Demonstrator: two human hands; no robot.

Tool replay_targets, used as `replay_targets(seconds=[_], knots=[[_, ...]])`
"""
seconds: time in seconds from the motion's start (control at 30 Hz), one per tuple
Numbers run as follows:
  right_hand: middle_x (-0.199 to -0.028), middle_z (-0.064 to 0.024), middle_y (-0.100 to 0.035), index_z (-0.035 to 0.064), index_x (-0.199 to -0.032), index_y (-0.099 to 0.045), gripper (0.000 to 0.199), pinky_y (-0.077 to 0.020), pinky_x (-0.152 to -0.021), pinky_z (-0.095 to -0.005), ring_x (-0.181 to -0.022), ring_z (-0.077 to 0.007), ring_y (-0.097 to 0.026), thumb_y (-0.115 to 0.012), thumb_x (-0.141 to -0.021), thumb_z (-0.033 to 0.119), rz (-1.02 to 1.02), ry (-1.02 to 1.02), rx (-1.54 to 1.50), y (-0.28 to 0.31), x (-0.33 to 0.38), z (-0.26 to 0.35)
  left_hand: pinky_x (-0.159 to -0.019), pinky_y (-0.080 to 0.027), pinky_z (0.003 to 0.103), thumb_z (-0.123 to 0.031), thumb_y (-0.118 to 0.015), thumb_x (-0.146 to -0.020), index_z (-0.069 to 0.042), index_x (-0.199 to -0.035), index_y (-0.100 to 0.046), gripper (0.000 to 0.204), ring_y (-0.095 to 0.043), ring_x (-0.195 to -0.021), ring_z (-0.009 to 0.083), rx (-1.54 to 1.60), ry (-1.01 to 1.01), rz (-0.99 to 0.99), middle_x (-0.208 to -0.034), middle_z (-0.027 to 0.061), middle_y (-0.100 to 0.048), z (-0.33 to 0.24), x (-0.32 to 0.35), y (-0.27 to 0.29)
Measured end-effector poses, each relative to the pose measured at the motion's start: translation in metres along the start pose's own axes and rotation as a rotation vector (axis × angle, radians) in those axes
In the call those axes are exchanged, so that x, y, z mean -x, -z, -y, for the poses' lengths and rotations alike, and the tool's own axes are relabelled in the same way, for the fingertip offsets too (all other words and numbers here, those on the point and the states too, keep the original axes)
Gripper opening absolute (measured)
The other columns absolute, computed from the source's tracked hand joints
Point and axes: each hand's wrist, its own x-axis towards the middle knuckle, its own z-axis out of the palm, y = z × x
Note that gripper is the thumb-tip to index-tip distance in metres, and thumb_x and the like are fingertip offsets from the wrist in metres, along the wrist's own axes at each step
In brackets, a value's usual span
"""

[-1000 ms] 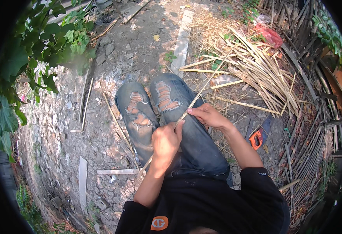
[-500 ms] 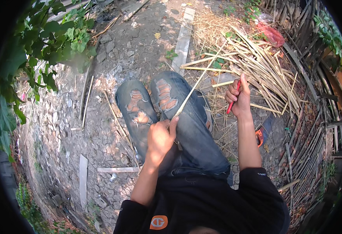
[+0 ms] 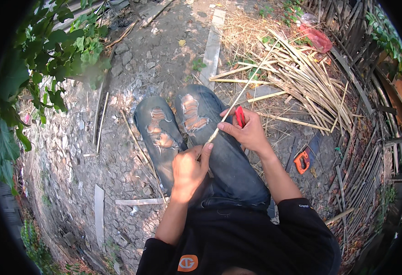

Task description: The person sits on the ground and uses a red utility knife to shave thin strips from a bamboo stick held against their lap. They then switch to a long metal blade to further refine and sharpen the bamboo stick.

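A long, pale split-wood strip (image 3: pixel 238 100) slants away from my lap toward the pile at the upper right. Its near end is pinched in my left hand (image 3: pixel 189 167), thumb on top, above my thighs. My right hand (image 3: pixel 246 130) is closed around a red-handled tool (image 3: pixel 241 117), whose blade, if any, is hidden. The thumb of that hand lies against the strip, a short way beyond the left hand. Torn jeans (image 3: pixel 228 165) cover my legs beneath both hands.
A heap of pale split strips (image 3: pixel 311 87) lies at the upper right, with a red plastic bag (image 3: pixel 316 39) behind it. An orange-handled handsaw (image 3: pixel 302 162) rests on the ground at right. A flat board (image 3: pixel 212 48) lies ahead. Leaves (image 3: pixel 68 41) hang at upper left.
My right hand has come down and left with the red-handled tool, from beside the pile to the strip. My left hand keeps its grip in nearly the same place.
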Motion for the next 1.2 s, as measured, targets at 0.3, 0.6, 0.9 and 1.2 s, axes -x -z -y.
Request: replay_targets(seconds=[0.3,0.6,0.9,1.2], knots=[[-0.062,0.0069,-0.042,0.0025,-0.106,-0.070,0.027,-0.0340,-0.056,-0.0244,-0.057,-0.0048,-0.040,-0.085,-0.087,0.014,0.029,0.083,0.152,0.003,0.007,0.013,-0.056,-0.050,0.045,-0.031,-0.068,-0.103,-0.003,-0.089,-0.075,0.032,-0.067,-0.061,0.0403,0.117,0.006,-0.011,-0.070,0.0212,-0.067,-0.002,0.002,0.004],[-0.073,-0.0242,-0.068,-0.0003,-0.094,-0.070,0.049,-0.0519,-0.067,-0.0497,-0.071,-0.0438,-0.069,-0.057,-0.106,0.046,-0.105,-0.050,0.707,0.016,0.002,0.000,-0.058,-0.051,0.055,-0.029,-0.063,-0.105,0.001,-0.080,-0.067,0.040,-0.066,-0.064,0.0489,-0.036,0.021,0.068,-0.065,0.0290,-0.063,0.019,0.001,-0.014],[-0.066,-0.0230,-0.066,0.0022,-0.087,-0.072,0.051,-0.0519,-0.063,-0.0525,-0.068,-0.0452,-0.068,-0.057,-0.104,0.048,-0.104,-0.008,0.728,0.004,0.004,-0.023,-0.059,-0.054,0.053,-0.029,-0.064,-0.104,0.001,-0.077,-0.069,0.041,-0.067,-0.064,0.0489,-0.034,-0.027,0.037,-0.063,0.0293,-0.062,0.021,-0.003,-0.019],[-0.066,-0.0237,-0.065,0.0016,-0.090,-0.075,0.050,-0.0516,-0.064,-0.0523,-0.067,-0.0448,-0.067,-0.058,-0.104,0.046,0.061,-0.048,0.665,-0.002,0.013,-0.020,-0.060,-0.054,0.055,-0.032,-0.064,-0.104,0.001,-0.077,-0.070,0.043,-0.067,-0.065,0.0498,-0.057,0.020,0.058,-0.065,0.0297,-0.063,0.013,-0.006,-0.021]])
